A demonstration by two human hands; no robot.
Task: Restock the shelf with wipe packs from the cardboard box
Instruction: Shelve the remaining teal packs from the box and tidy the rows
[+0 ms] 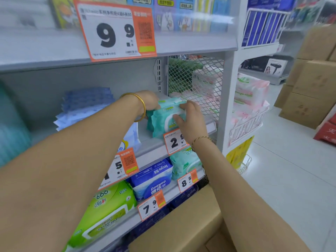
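Much of the scene was blurred, most of all the upper shelf and the left edge, where a teal shape could not be made out. The cardboard box (183,222) sat at the bottom, cut off by the frame edge, its inside not visible. The left hand (148,101) was mostly hidden: its fingers were tucked behind a mint-green wipe pack (166,116), and only its back and wrist, with a gold bangle (141,106), showed. Whether those fingers curled round the pack or lay flat could not be told.

Both bare arms reached forward and up from the lower corners toward the middle shelf (154,142). The right hand (190,118) gripped the pack's near right end, thumb across the white front flap and fingers curled over its top edge; a thin bracelet (201,138) circled that wrist. The pack stood upright on the shelf, close to the wire-mesh divider (196,82), just behind an orange price tag (174,141) partly covered by the right wrist. A stack of blue packs (85,104) lay to the left on the same shelf. Below sat more packs: green (107,211), blue-and-white (154,179) and mint (183,162).
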